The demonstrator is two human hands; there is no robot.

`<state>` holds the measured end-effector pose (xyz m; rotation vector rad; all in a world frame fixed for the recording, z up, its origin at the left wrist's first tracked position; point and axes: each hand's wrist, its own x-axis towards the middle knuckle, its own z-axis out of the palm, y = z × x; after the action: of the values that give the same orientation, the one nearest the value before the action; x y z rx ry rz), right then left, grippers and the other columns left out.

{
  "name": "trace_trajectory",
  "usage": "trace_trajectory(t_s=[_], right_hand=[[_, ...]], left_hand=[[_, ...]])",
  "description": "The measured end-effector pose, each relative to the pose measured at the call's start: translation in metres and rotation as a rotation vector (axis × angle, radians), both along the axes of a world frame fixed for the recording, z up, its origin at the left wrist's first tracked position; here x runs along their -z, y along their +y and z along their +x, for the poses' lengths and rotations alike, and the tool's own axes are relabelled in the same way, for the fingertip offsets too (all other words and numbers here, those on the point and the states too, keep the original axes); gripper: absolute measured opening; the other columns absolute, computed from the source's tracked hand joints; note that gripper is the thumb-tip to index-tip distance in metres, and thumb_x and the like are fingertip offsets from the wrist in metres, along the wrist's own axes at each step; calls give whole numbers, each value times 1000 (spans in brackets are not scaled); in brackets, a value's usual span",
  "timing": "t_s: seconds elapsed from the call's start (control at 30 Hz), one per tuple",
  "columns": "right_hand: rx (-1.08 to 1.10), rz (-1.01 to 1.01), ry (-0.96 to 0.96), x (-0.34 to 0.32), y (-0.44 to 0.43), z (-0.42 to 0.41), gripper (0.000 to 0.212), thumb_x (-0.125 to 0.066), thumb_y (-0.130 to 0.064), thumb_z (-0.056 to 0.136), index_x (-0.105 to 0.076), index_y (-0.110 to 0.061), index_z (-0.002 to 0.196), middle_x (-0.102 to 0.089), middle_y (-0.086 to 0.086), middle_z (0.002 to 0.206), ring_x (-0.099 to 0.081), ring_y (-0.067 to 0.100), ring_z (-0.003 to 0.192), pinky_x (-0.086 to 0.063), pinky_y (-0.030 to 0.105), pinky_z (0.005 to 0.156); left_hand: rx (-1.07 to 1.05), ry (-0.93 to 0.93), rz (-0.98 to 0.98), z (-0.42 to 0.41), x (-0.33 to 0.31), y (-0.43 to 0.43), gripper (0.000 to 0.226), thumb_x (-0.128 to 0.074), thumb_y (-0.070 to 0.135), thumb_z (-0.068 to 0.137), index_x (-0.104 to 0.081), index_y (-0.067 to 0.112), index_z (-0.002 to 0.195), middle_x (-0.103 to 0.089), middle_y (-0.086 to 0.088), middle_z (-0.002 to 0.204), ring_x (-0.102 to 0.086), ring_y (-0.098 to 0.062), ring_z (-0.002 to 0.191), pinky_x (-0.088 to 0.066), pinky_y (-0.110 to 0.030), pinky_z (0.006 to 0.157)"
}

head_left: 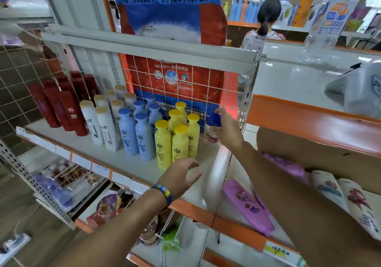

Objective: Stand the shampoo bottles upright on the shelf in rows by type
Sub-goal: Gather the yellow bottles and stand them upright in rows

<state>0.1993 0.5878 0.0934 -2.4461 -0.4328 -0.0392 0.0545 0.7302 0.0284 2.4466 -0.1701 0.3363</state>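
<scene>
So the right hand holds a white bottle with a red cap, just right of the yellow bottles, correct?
Not quite: the cap is blue, not red. The head view shows the right hand gripping the white bottle by that cap, just right of the yellow bottles.

Upright on shelf (127, 163), L to R:
- red btls (71, 115) – at least 6; rear ones overlap, exact no. unclear
- gold-cap white btls (107, 128) – 7
- pale blue btls (144, 139) – 5
- yellow btls (162, 145) – 5
- blue-cap white btl (212, 131) – 1

Lying flat, to the right:
- purple btls (247, 205) – 2 clear, poss. a 3rd behind the near one
- printed white btls (358, 200) – 2

Hands: 2, left hand (181, 174) and right hand (226, 126).

Behind: big detergent bag (171, 15) – 1. Up top: clear water btl (329, 25) – 1. Other person (255, 39) in bkgd – 1.
</scene>
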Motion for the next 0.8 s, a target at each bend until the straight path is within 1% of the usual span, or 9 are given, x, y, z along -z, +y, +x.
trace_trajectory(t_s=[0.1, 0.2, 0.23, 0.37, 0.47, 0.5, 0.57, 0.63, 0.8], right_hand=[[43, 81, 5, -2, -11, -9, 28, -59, -18, 93, -59, -9, 120, -66, 13, 109, -62, 31, 102, -46, 30, 82], [69, 180, -46, -9, -20, -18, 32, -62, -9, 91, -58, -8, 124, -58, -5, 91, -56, 9, 82, -37, 6, 71], [71, 180, -77, -12, -22, -21, 35, -63, -8, 91, -57, -7, 125, -52, -8, 88, -52, 7, 79, -33, 6, 67], [79, 127, -83, -19, -25, -37, 37, -62, -15, 92, -55, -11, 128, -58, 6, 105, -56, 22, 93, -37, 15, 64], [111, 108, -79, -20, -26, -47, 48, -65, -15, 89, -51, -12, 135, -62, 11, 123, -58, 27, 110, -40, 24, 87], [119, 113, -71, -21, -26, -51, 54, -67, -16, 87, -48, -12, 138, -60, 10, 128, -57, 26, 114, -39, 25, 90], [166, 152, -25, -19, -28, -59, 64, -69, -15, 86, -39, -10, 142, -59, 9, 128, -57, 24, 112, -37, 23, 85], [209, 154, 8, -13, -30, -68, 65, -70, -18, 85, -36, -9, 140, -59, 8, 125, -58, 23, 110, -38, 26, 83], [279, 52, 58, 10, -38, -89, 62, -69, -26, 88, -39, -9, 139, -56, 10, 131, -57, 24, 114, -44, 31, 90]], left_hand=[[17, 5, -7, 0, 3, -4, 33, -59, 34, 90, -60, 15, 117, -64, 0, 113, -57, -10, 103, -42, -17, 85], [39, 22, -7, 3, 4, -5, 35, -59, 36, 89, -60, 16, 118, -64, 1, 114, -57, -9, 103, -46, -20, 87], [45, 28, -18, 5, 4, -5, 35, -59, 36, 89, -60, 17, 118, -64, 0, 114, -58, -9, 103, -47, -22, 87], [61, 41, -44, 12, 4, -5, 33, -60, 33, 89, -59, 15, 118, -65, -2, 113, -59, -11, 101, -50, -26, 88], [69, 51, -54, 16, 3, -6, 33, -61, 31, 89, -59, 14, 117, -65, -2, 113, -59, -13, 101, -49, -26, 88], [77, 58, -61, 18, 3, -7, 33, -61, 30, 89, -59, 14, 117, -65, -2, 113, -59, -13, 101, -48, -25, 88], [94, 66, -83, 20, 2, -6, 32, -62, 27, 88, -58, 14, 117, -64, -2, 114, -58, -13, 102, -46, -21, 85], [107, 67, -84, 22, 0, -6, 33, -62, 27, 88, -56, 15, 119, -63, -1, 115, -57, -12, 101, -43, -19, 83], [152, -8, -65, 36, -18, -5, 44, -66, 18, 85, -50, 14, 126, -56, -4, 121, -54, -18, 109, -43, -23, 89]])
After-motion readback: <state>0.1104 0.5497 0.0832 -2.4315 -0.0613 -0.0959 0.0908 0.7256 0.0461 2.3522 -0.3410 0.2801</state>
